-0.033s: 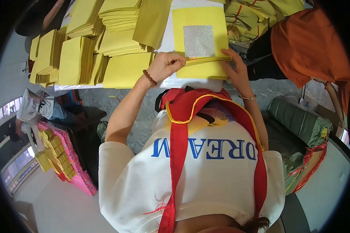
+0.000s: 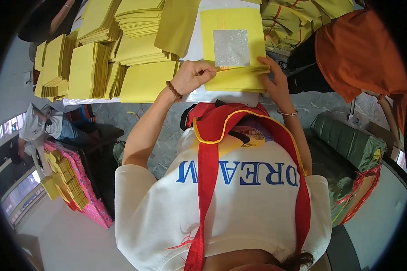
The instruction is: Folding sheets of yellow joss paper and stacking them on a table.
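Note:
A yellow paper sheet [image 2: 233, 20] with a silver square [image 2: 231, 47] lies in front of me on the white-covered table. Its near edge rises in a crease between my hands. At the left end of that crease, my left hand [image 2: 193, 77] is closed, thumb and forefinger pinching the paper. My right hand [image 2: 274, 81] is at the right end, fingertips bent over the raised edge and thumb beneath; the paper sits between them. More yellow paper [image 2: 235, 83] shows on the near side of the crease. I cannot tell how many layers are held.
Stacks of yellow paper [image 2: 88, 70] fill the table to my left. Yellow bundles with red ties [image 2: 302, 25] lie at the far right, beside a person in orange [image 2: 361, 49]. Green wrapped bales [image 2: 348, 140] stand right. A pink-covered table [image 2: 95, 198] is at left.
The raised strip of paper between my hands looks broader and tips more toward me. Both hands stay in almost the same place.

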`<action>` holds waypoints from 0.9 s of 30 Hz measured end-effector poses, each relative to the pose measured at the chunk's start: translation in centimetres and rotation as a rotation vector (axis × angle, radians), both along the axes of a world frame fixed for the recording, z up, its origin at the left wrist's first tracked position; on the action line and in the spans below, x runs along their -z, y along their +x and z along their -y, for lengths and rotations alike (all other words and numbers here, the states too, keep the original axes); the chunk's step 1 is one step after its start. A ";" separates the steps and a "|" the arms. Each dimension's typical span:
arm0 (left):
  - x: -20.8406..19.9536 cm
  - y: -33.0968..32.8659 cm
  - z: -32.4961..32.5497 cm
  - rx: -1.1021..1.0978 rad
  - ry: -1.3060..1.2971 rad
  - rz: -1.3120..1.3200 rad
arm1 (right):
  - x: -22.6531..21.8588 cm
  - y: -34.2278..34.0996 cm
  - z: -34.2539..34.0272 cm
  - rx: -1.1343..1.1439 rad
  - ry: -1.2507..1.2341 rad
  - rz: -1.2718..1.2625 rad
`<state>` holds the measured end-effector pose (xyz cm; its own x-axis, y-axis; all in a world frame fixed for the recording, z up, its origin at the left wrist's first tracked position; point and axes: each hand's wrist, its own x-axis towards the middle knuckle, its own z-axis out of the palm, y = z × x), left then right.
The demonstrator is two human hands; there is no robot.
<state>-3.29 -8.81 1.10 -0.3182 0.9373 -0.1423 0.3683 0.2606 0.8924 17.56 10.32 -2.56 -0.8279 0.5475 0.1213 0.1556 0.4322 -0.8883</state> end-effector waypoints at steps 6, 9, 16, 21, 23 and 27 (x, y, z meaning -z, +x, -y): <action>-0.2 -0.1 -0.3 0.017 -0.038 -0.012 | 0.5 0.1 0.0 0.000 -0.016 -0.026; -0.8 0.9 -0.1 0.044 0.051 -0.148 | 0.5 0.0 0.1 0.005 -0.061 -0.032; -0.9 2.6 0.2 0.473 0.309 -1.014 | 0.0 -0.1 -0.1 0.012 -0.010 -0.012; -0.2 2.3 -0.1 0.398 0.307 -0.893 | 0.7 -0.1 -0.5 0.000 -0.030 -0.019; -0.2 2.0 -0.2 0.404 0.299 -0.884 | 0.5 -0.1 -0.5 0.003 -0.040 -0.017; -0.1 1.3 -0.5 0.408 0.306 -0.774 | 0.0 -0.4 -0.5 0.025 -0.124 -0.016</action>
